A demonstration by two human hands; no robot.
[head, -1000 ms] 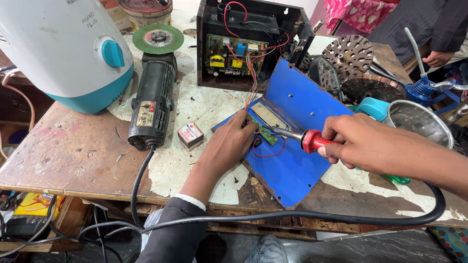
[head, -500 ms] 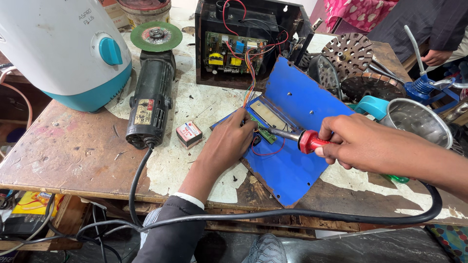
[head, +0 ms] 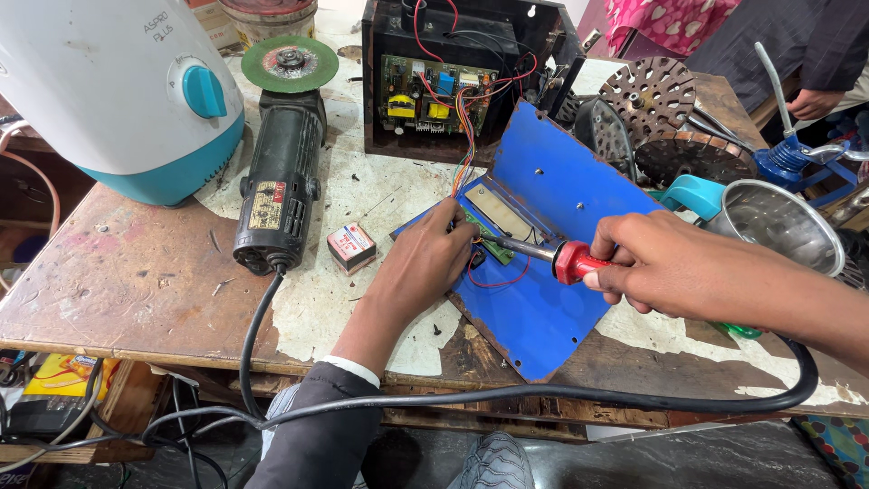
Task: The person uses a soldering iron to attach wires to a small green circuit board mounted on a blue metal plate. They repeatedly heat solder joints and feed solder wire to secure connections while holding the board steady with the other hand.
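Inside black case (head: 471, 54), circuit board (head: 436, 95) (wired), steel bowl (head: 787, 226) beside

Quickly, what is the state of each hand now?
Left hand: fingers pressing the small green circuit board on the blue panel.
Right hand: closed, holding the red-handled soldering iron.

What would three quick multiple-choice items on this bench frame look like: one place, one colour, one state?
1. Where does the small red and white box lie?
A. between the grinder and the blue panel
B. inside the black case
C. on the steel bowl

2. What colour is the grinder's disc?
A. yellow
B. green
C. blue

3. What is the right hand doing?
A. resting open on the table
B. gripping the red-handled tool
C. holding the bowl

Answers: 1 A, it sits on the table right of the grinder and left of the blue panel. 2 B, the disc is green. 3 B, fingers wrap the red-handled tool.
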